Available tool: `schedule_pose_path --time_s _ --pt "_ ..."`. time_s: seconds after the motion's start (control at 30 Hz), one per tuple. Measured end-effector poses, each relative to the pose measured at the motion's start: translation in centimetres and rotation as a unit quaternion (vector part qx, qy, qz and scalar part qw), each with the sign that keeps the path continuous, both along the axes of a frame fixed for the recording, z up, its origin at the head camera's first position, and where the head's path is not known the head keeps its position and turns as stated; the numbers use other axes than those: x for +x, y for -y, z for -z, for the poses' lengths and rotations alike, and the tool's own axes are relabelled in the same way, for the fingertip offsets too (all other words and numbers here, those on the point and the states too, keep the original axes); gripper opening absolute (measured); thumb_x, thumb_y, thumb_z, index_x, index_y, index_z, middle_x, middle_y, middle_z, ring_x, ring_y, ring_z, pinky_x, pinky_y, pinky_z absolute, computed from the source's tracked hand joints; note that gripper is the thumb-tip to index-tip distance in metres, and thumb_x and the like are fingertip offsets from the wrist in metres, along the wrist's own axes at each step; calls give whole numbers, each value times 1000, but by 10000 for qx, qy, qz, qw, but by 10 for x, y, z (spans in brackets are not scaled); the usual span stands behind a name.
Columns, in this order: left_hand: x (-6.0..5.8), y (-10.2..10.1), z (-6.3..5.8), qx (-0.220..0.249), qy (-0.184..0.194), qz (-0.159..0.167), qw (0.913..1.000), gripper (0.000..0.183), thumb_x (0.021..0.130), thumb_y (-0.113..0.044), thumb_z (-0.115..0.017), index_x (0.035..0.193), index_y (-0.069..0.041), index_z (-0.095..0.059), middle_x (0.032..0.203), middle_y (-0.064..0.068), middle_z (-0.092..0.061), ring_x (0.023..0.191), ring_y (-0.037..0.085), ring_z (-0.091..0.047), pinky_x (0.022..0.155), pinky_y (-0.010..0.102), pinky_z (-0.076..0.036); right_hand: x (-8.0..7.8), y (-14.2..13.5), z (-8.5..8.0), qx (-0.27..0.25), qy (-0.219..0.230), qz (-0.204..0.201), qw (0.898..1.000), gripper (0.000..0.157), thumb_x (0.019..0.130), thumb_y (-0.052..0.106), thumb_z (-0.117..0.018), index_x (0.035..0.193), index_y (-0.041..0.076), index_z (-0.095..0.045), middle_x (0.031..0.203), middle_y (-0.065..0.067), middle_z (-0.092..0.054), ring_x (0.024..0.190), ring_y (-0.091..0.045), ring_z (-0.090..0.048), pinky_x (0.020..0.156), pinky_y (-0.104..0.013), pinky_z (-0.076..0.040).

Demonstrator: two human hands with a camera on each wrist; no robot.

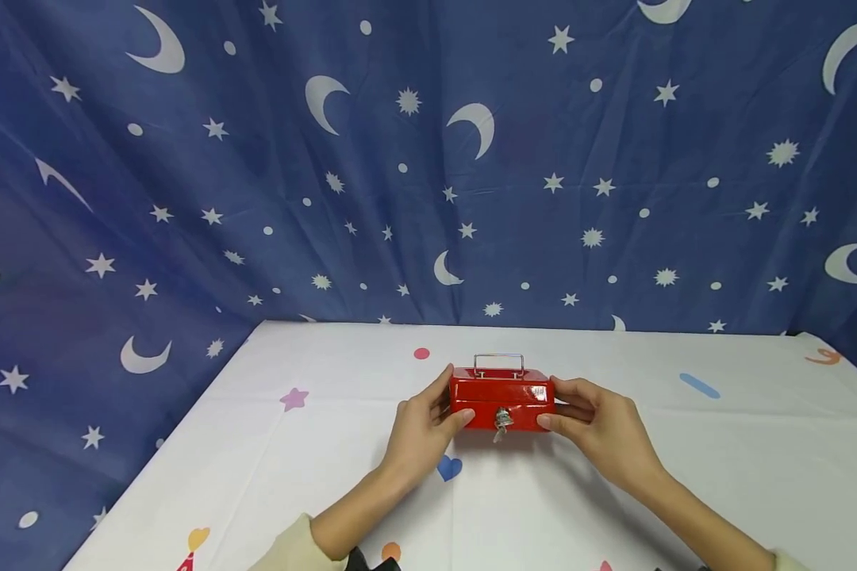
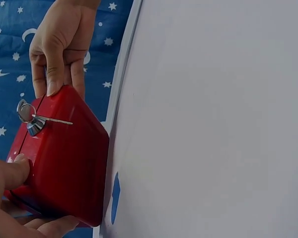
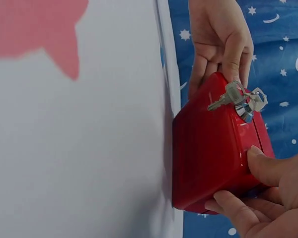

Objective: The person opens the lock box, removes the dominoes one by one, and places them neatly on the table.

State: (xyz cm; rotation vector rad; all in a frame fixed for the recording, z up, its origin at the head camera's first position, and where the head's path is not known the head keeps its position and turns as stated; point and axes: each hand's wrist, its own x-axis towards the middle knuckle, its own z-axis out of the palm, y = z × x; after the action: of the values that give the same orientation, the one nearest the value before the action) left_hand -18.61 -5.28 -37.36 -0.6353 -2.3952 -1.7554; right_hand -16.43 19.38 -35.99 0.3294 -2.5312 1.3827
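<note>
A small red metal cash box (image 1: pixel 500 392) is held between both hands, its lock facing the person. My left hand (image 1: pixel 417 436) grips its left end, thumb on the front and fingers round the side. At the opposite end my right hand (image 1: pixel 607 432) holds it the same way. The lid is closed, and the wire handle (image 1: pixel 499 355) stands up on top. Keys on a ring (image 3: pixel 233 94) hang at the silver lock (image 2: pixel 36 126) on the front. Both wrist views show the box's smooth red underside, close over the table.
The table has a white cloth (image 1: pixel 314 468) printed with coloured shapes, among them a blue heart (image 1: pixel 449 468) just left of the box and a purple star (image 1: pixel 294 399). Behind and to the left hangs a blue curtain (image 1: pixel 400 198) with moons and stars.
</note>
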Motion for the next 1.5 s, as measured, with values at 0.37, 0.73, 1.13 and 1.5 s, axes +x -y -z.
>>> schedule_pose_path --time_s 0.37,0.73,1.13,1.5 --pt "-15 -4 6 -5 -205 -516 9985 67 84 -3 -72 143 2 -40 130 20 -56 113 31 -59 87 33 -50 -19 7 4 -128 -110 108 9998 46 72 5 -83 112 -7 -62 107 -22 -67 92 -29 -69 73 -29 -55" --pt "-13 -11 19 340 -238 -785 9960 68 77 5 -75 139 1 -47 127 19 -58 111 29 -60 86 31 -51 -21 8 17 0 -227 329 9992 41 66 1 -85 99 -2 -63 100 -20 -70 87 -27 -70 71 -25 -56" --pt "-17 -8 24 159 -247 -773 9966 69 75 5 -77 138 -1 -49 128 18 -58 110 30 -61 84 32 -52 -23 6 24 189 -573 250 9979 37 64 1 -87 92 -1 -64 93 -15 -72 81 -22 -71 69 -25 -56" --pt "-14 -5 25 -93 -227 -750 9969 71 76 4 -77 140 4 -45 126 20 -59 109 31 -61 83 34 -52 -20 5 29 463 -575 330 9967 40 65 2 -87 98 0 -65 95 -14 -72 81 -22 -71 70 -28 -57"
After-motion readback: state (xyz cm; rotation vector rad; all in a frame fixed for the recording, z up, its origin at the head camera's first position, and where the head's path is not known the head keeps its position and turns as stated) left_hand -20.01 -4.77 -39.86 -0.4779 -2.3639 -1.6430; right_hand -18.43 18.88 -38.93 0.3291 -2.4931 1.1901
